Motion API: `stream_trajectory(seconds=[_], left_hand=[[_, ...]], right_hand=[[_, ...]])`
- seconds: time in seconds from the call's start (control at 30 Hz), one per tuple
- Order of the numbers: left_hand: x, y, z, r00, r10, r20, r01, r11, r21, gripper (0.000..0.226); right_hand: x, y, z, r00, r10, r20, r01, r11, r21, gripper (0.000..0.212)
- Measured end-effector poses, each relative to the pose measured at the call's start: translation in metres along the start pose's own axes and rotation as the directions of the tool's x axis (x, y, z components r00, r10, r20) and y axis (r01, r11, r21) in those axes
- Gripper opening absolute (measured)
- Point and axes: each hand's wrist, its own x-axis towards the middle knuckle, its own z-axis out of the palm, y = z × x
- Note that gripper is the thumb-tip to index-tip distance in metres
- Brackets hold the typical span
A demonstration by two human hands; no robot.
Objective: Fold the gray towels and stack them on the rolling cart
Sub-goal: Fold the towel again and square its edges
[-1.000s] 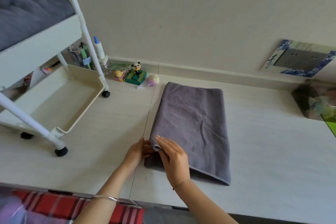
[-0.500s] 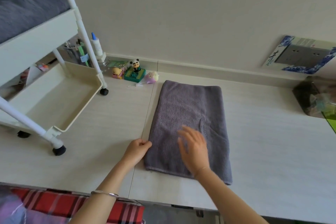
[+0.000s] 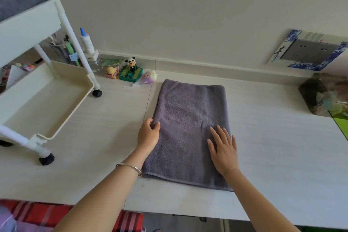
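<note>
Pale bench [image 3: 273,137] carries the folded gray towel [image 3: 188,115], left edge pinched by curled fingers [image 3: 150,121] of the left hand [image 3: 148,134], right hand [image 3: 223,149] flat on its right side, fingers straight, slightly apart.

Plain off-white wall [image 3: 188,15], soft even light. Pale wood-grain tabletop [image 3: 282,147] with a seam [image 3: 149,100] running front to back; low ledge [image 3: 207,67] where it meets the wall. Grey double socket [image 3: 308,52] on the wall at right, with a blue-patterned surround [image 3: 293,36]. Against the ledge at left: panda figure [image 3: 131,64], small toys [image 3: 111,72] beside it, white bottle [image 3: 87,42] with a blue tip, pen cup [image 3: 62,51]. Dark glossy box [image 3: 318,96] far right. Red striped cloth [image 3: 47,213] below the front edge
</note>
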Motion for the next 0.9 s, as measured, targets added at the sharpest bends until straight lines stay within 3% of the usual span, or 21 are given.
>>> stream_trajectory(seconds=[0.13, 0.2, 0.23, 0.3, 0.37, 0.4, 0.5, 0.6, 0.73, 0.9], left_hand=[[-0.003, -0.007, 0.005, 0.997, 0.004, -0.076, 0.001, 0.998, 0.067, 0.010], [-0.002, -0.006, 0.011, 0.974, 0.185, -0.131, -0.145, 0.953, 0.265, 0.025], [0.002, -0.005, 0.016, 0.938, 0.325, -0.119, -0.257, 0.885, 0.389, 0.036], [0.007, 0.005, 0.028, 0.847, 0.530, 0.046, -0.468, 0.701, 0.537, 0.050], [0.013, 0.018, 0.045, 0.800, 0.529, 0.282, -0.580, 0.561, 0.591, 0.054], [0.015, 0.020, 0.054, 0.799, 0.481, 0.360, -0.594, 0.541, 0.596, 0.053], [0.025, 0.014, 0.068, 0.833, 0.405, 0.377, -0.551, 0.543, 0.634, 0.056], [0.032, 0.004, 0.070, 0.862, 0.410, 0.299, -0.491, 0.523, 0.697, 0.070], [0.048, 0.007, 0.070, 0.933, 0.320, 0.162, -0.336, 0.621, 0.708, 0.078], [0.059, 0.019, 0.068, 0.975, 0.214, 0.065, -0.197, 0.682, 0.704, 0.072]], right_hand=[[0.003, -0.001, 0.001, 1.000, -0.006, 0.012, 0.006, 1.000, -0.001, 0.067], [0.011, -0.007, -0.003, 0.996, 0.026, -0.082, -0.015, 0.991, 0.132, 0.051], [0.019, -0.011, -0.004, 0.992, 0.023, -0.122, -0.001, 0.984, 0.177, 0.047], [0.034, -0.023, -0.005, 0.987, -0.025, -0.156, 0.051, 0.984, 0.169, 0.055], [0.050, -0.034, -0.001, 0.990, -0.079, -0.114, 0.092, 0.989, 0.112, 0.066], [0.056, -0.038, 0.002, 0.993, -0.100, -0.066, 0.106, 0.991, 0.084, 0.070], [0.067, -0.033, 0.012, 0.989, -0.143, 0.037, 0.142, 0.990, 0.012, 0.072], [0.071, -0.015, 0.015, 0.997, -0.083, 0.006, 0.083, 0.996, 0.009, 0.076], [0.082, 0.013, 0.011, 0.999, 0.041, -0.008, -0.040, 0.999, 0.004, 0.078], [0.088, 0.025, 0.000, 0.996, 0.080, 0.027, -0.082, 0.996, 0.045, 0.061]])
